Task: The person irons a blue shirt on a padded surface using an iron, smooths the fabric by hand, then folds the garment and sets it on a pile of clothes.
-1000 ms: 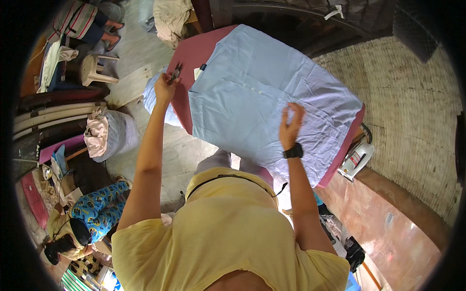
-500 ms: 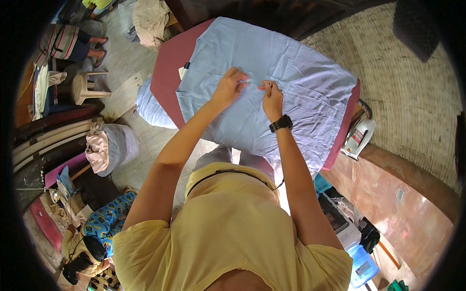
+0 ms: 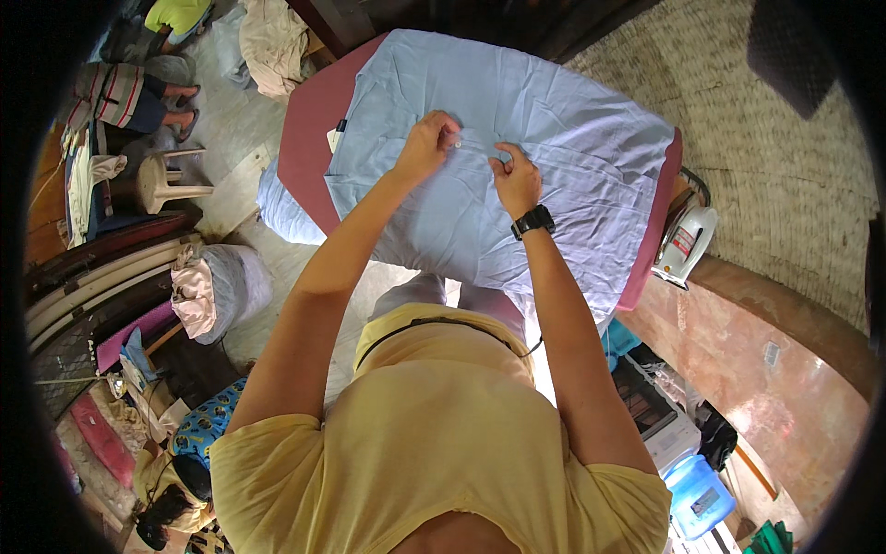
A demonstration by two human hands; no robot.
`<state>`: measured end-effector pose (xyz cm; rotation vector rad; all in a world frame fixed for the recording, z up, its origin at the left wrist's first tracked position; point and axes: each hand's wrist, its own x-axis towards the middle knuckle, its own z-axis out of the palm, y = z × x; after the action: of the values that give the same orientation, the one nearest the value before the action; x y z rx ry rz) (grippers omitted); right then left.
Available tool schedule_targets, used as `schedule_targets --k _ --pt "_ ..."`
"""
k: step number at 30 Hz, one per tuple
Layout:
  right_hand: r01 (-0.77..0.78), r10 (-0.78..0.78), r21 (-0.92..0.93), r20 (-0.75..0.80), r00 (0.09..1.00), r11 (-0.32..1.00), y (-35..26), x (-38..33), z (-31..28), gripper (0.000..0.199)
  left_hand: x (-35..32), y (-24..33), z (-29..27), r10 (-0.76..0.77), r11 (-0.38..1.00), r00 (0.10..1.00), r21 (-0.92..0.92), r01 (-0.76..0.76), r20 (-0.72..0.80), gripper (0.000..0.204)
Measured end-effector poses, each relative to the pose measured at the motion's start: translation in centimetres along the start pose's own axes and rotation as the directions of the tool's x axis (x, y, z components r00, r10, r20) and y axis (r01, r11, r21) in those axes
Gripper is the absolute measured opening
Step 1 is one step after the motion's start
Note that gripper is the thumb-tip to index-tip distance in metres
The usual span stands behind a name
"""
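Observation:
A light blue garment (image 3: 461, 83) lies spread and creased over a dark red padded ironing board (image 3: 309, 138). A dark label and a white tag show at its left edge. Above the cloth's middle, my left hand (image 3: 426, 148) has its fingers curled together. At their tips is a small whitish spot, too small to name. Just to the right, my right hand (image 3: 517, 183) is held over the cloth, thumb and forefinger apart and nothing visible between them. A black watch (image 3: 533, 222) is on my right wrist.
A white clothes iron (image 3: 685, 245) stands off the board's right end. On the left are a plastic stool (image 3: 166, 180) and a bag of cloth (image 3: 231, 291). Other people are at the far left and lower left. A blue water container (image 3: 699, 499) sits at lower right.
My left hand has moved slightly up and left. My right hand's fingers have spread apart, and the gap between the hands is wider. The garment lies much as before.

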<state>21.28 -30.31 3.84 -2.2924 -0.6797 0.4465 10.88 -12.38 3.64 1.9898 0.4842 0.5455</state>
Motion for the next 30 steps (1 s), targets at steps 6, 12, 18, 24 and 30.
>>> schedule_targets --k 6,12,18,24,30 --pt "0.060 -0.065 -0.098 -0.047 0.997 0.993 -1.5 -0.2 0.0 0.027 -1.9 -0.4 -0.4 0.144 0.972 0.990 0.190 -0.142 0.002 0.033" --pt "0.459 -0.461 -0.071 -0.011 0.887 0.885 -2.7 2.0 1.8 0.030 -1.8 -0.6 -0.2 0.206 0.951 0.979 0.239 -0.197 -0.012 0.016" --pt "0.268 -0.228 -0.115 0.277 0.933 0.957 -5.6 2.0 0.1 0.028 -1.2 -1.1 -0.9 0.210 0.957 0.978 0.208 -0.204 -0.007 0.013" --pt "0.421 -0.373 -0.161 0.260 0.891 0.893 -4.3 2.5 0.2 0.018 -0.8 -1.3 -0.6 0.078 0.984 0.997 0.162 -0.079 0.011 0.019" --pt "0.501 -0.468 -0.152 0.210 0.859 0.852 -4.4 2.6 1.0 0.008 -0.6 -0.5 -0.5 -0.020 0.988 0.998 0.155 0.011 0.052 0.019"
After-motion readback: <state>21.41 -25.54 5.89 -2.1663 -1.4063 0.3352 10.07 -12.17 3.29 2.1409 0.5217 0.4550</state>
